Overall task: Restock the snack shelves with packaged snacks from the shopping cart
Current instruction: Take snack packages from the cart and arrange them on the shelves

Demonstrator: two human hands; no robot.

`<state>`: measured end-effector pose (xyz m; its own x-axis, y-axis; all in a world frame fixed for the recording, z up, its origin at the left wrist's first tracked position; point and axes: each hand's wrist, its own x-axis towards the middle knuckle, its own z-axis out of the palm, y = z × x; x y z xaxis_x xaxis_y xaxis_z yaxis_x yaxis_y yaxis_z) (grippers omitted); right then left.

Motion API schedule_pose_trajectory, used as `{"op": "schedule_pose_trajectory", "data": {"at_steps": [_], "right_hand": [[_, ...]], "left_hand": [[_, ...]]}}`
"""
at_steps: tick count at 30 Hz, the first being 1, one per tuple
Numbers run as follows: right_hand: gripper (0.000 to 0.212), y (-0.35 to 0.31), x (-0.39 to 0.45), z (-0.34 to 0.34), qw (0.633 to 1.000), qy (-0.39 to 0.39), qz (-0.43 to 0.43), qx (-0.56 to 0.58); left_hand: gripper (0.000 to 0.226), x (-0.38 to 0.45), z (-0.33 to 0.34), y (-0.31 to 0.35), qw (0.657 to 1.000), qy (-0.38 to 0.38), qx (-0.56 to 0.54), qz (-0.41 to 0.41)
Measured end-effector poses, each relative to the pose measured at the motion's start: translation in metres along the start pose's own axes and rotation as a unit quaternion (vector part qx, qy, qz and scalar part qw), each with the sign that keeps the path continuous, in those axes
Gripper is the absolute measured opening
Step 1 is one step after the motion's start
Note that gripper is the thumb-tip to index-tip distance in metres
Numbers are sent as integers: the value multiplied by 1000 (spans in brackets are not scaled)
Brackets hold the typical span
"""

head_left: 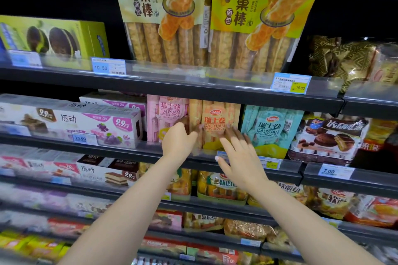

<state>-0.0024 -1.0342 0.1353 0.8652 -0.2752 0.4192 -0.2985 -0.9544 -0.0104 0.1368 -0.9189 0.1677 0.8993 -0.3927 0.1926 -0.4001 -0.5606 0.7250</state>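
Lighting is uneven: products at the shelf fronts are brightly lit from above and in front, while the recesses behind them fall into near-black shadow. Glare streaks run along the clear price-label strip [193, 75] of the upper shelf. Centre sharpness is fair; print on the honeycomb bread bags [215, 17] is legible. Motion blur softens the right hand [239, 157]. Lower rows and the left edge are smeared, and shelf lines bow from wide-angle distortion.
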Motion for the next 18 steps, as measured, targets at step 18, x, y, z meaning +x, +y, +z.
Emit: {"op": "schedule_pose_trajectory", "data": {"at_steps": [18], "right_hand": [[54,-43,-50,-2,943,-45,-284,165]], "left_hand": [[48,-192,-73,-86,961,94,229,123]]}}
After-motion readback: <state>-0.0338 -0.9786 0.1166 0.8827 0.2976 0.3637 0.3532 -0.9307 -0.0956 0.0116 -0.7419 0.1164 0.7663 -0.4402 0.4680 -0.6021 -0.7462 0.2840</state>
